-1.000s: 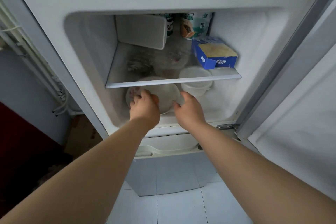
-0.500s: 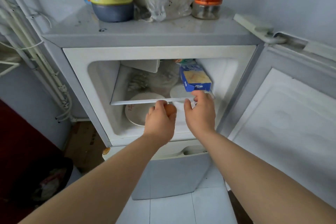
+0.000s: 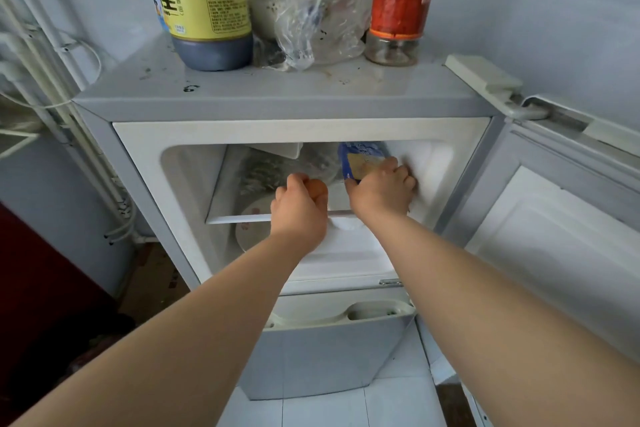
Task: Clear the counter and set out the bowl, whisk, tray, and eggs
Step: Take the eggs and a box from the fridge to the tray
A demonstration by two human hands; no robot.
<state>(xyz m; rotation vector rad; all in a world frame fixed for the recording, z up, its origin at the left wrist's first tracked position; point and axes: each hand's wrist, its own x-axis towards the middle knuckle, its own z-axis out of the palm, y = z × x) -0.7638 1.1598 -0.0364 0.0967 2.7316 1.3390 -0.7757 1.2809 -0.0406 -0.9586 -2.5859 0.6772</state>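
Observation:
I am reaching into the open top compartment of a small grey fridge (image 3: 277,100). My left hand (image 3: 299,215) is closed around a brown egg (image 3: 318,191), held in front of the glass shelf (image 3: 239,218). My right hand (image 3: 381,191) is on the shelf's right side, fingers wrapped around a blue box (image 3: 360,159) with a yellow picture on it. A white plate (image 3: 251,222) lies below the shelf, partly hidden by my left hand. No bowl, whisk or tray can be made out here.
The fridge door (image 3: 554,218) stands open to the right. On the fridge top are a dark sauce bottle (image 3: 204,3), a red-labelled jar (image 3: 401,0) and a crumpled plastic bag (image 3: 318,17). A white container (image 3: 277,149) sits at the shelf's back. Pipes run down the left wall.
My left hand came up from the plate below the shelf with an egg in it. My right hand rose from under the shelf and closed on the blue box. The view tilted upward.

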